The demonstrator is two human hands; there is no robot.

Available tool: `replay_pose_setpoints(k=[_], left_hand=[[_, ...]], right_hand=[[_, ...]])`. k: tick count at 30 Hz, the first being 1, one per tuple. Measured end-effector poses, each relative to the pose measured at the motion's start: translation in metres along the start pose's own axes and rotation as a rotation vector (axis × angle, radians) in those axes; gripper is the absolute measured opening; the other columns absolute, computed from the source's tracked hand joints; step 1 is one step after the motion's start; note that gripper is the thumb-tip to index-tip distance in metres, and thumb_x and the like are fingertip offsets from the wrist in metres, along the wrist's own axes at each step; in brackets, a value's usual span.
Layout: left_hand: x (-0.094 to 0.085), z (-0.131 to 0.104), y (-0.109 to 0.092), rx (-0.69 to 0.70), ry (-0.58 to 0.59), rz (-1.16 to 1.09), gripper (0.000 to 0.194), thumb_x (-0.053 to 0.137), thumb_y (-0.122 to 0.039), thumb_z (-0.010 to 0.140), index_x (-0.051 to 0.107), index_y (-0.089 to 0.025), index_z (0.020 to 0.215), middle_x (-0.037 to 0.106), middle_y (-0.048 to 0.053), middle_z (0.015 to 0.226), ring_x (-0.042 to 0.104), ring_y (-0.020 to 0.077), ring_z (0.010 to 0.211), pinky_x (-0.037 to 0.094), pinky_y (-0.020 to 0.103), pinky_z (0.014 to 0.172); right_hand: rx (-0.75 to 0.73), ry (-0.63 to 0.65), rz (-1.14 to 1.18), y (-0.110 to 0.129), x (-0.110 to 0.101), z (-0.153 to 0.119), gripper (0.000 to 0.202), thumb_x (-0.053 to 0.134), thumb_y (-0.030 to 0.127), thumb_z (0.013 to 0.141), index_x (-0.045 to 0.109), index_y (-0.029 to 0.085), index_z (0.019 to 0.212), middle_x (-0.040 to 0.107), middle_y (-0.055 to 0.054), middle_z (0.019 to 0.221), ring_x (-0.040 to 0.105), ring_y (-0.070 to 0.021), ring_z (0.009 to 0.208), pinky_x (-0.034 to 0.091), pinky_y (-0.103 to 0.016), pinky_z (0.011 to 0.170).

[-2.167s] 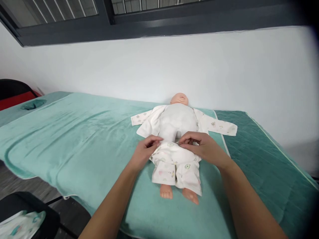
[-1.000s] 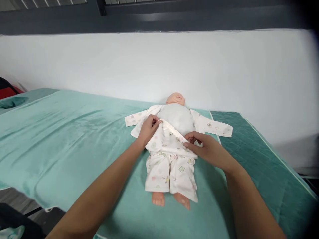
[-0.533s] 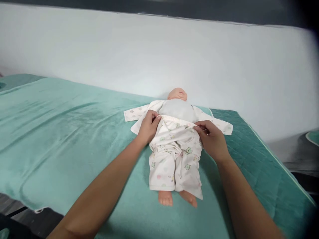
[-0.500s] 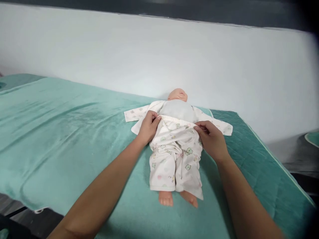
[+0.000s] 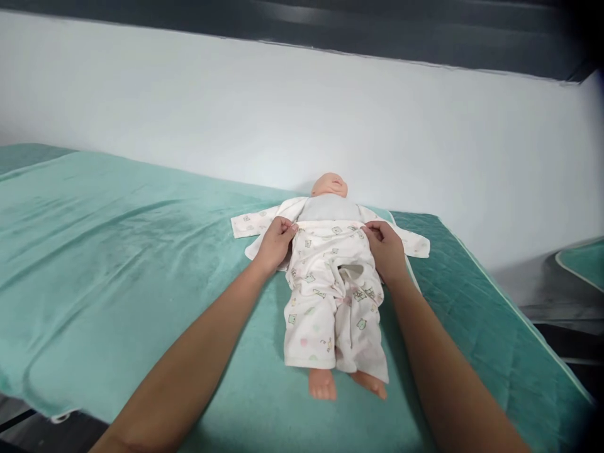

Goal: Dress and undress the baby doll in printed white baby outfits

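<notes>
A baby doll (image 5: pixel 329 185) lies on its back, head toward the wall and bare feet toward me. It wears white printed baby pants (image 5: pixel 311 314) and a white printed jacket (image 5: pixel 255 221) whose front lies open over a pale grey torso (image 5: pixel 325 207). My left hand (image 5: pixel 278 242) pinches the waistband at its left end. At the right end of the waistband, my right hand (image 5: pixel 385 248) is closed on the fabric. Between them the waistband runs nearly straight across the doll's belly. A gap (image 5: pixel 352 272) shows in the crotch of the pants.
Green plush cloth (image 5: pixel 141 270) covers the bed under the doll, with a quilted darker green part (image 5: pixel 472 302) to the right. Behind stands a white wall (image 5: pixel 212 100) with a dark band above. Another green-covered edge (image 5: pixel 582 263) appears at far right.
The waistband's right side has been drawn upward and straightened, the right hand moving up and inward with it. A gap now shows at the crotch. The view has shifted slightly.
</notes>
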State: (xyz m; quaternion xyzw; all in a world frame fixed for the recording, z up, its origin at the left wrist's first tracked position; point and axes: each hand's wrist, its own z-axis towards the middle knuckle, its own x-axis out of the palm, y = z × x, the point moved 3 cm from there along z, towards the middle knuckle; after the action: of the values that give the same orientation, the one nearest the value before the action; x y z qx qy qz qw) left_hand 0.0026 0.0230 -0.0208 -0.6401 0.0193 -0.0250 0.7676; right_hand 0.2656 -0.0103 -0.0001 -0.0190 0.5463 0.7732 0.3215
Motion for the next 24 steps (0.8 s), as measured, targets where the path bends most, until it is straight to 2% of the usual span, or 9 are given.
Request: replay_pose_setpoints(k=[4,10,12,14,17,21,24], left_hand=[[0.001,-0.001,-0.005,-0.005,0.035,0.0,0.02,0.063,-0.038,0.085,0.055,-0.02,0.084,0.05,-0.004,0.069,0.045,0.0109,0.064,0.034,0.024,0.061],[0.002,-0.012,-0.019,0.021,0.027,0.184,0.017,0.063,-0.038,0.086,0.062,-0.021,0.087,0.061,-0.001,0.079,0.055,0.0136,0.073,0.044,0.026,0.068],[0.004,-0.014,-0.025,0.09,0.028,0.222,0.016,0.062,-0.036,0.087,0.065,-0.022,0.093,0.064,0.001,0.091,0.06,0.0149,0.083,0.048,0.028,0.077],[0.008,-0.015,-0.031,0.219,0.025,0.263,0.016,0.061,-0.033,0.088,0.067,-0.023,0.1,0.064,0.003,0.105,0.061,0.0163,0.097,0.048,0.029,0.086],[0.014,-0.013,-0.042,0.396,0.059,0.354,0.018,0.059,-0.03,0.09,0.068,-0.024,0.104,0.061,0.004,0.115,0.057,0.0175,0.109,0.048,0.029,0.092],[0.019,-0.009,-0.054,0.429,0.112,0.476,0.022,0.054,-0.036,0.094,0.068,-0.025,0.107,0.062,0.005,0.115,0.056,0.0193,0.109,0.049,0.031,0.085],[0.031,-0.006,-0.067,0.481,0.181,0.608,0.023,0.057,-0.04,0.092,0.068,-0.026,0.107,0.063,0.004,0.113,0.052,0.0226,0.112,0.045,0.036,0.094]], right_hand=[[0.008,0.001,0.055,-0.008,-0.005,-0.01,0.025,0.067,0.043,0.08,0.064,0.02,0.088,0.065,-0.003,0.081,0.056,-0.0172,0.074,0.045,-0.032,0.072],[0.03,0.064,-0.006,-0.006,-0.015,-0.011,0.025,0.065,0.045,0.082,0.066,0.02,0.082,0.064,-0.001,0.077,0.053,-0.0157,0.07,0.042,-0.031,0.071],[0.042,0.09,0.029,-0.005,-0.014,-0.012,0.023,0.064,0.043,0.083,0.066,0.02,0.083,0.063,-0.001,0.077,0.052,-0.0152,0.069,0.042,-0.03,0.069],[0.04,0.093,0.08,-0.003,-0.012,-0.013,0.021,0.064,0.042,0.084,0.064,0.021,0.084,0.063,-0.001,0.079,0.052,-0.0145,0.068,0.042,-0.03,0.067],[-0.076,0.029,0.069,0.006,-0.013,-0.016,0.017,0.063,0.038,0.086,0.061,0.022,0.084,0.062,0.0,0.083,0.053,-0.0147,0.071,0.043,-0.029,0.067],[-0.29,-0.04,0.012,0.022,-0.014,-0.022,0.011,0.059,0.032,0.09,0.059,0.023,0.085,0.061,-0.001,0.087,0.056,-0.0161,0.08,0.045,-0.03,0.072],[-0.324,-0.031,0.045,0.027,-0.013,-0.025,0.009,0.057,0.03,0.092,0.059,0.023,0.087,0.062,0.0,0.087,0.057,-0.0162,0.08,0.045,-0.03,0.074]])
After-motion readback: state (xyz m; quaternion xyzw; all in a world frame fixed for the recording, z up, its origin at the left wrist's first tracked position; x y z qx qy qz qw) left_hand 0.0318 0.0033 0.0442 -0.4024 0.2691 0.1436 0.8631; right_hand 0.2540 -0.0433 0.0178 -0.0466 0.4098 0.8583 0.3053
